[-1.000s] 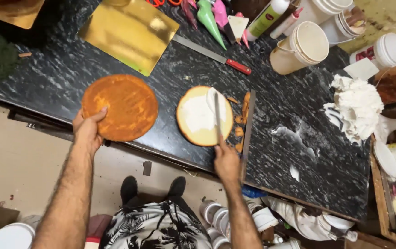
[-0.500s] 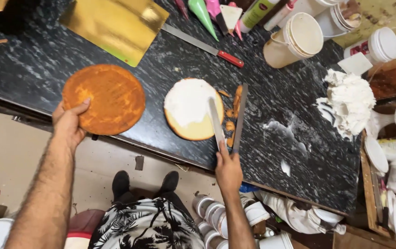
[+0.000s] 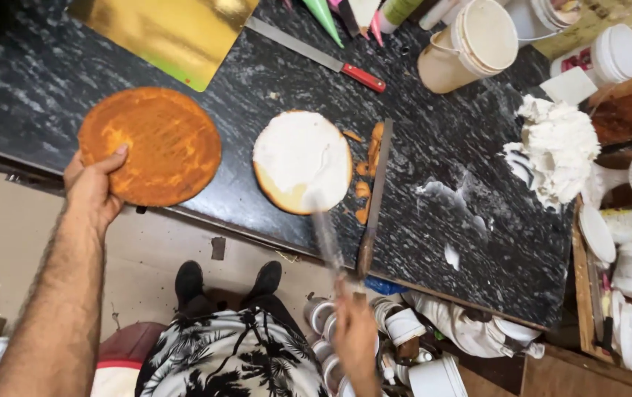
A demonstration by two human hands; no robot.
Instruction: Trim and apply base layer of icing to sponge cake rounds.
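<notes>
Done: cream spread over one cake layer (image 3: 302,160), middle of desk (image 3: 477,213), near edge.
Left: bare orange layer (image 3: 150,145) at left edge, not yet stacked, no cream.
Left hand (image 3: 92,187): pinching rim of bare layer, thumb on top.
Right hand (image 3: 354,334): closed around blurred spatula (image 3: 325,234), near the creamed layer.
Count: two layers, one red-handled knife (image 3: 316,54), one cream heap (image 3: 555,151), one gold board (image 3: 165,33).

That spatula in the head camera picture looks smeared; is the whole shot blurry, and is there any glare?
In the head view only the spatula in the right hand is motion-blurred; the frosted cake, the bare cake layer gripped by the left hand and the long knife look sharp. The gold board shines with bright glare, and the edges bend like a wide lens.
</notes>
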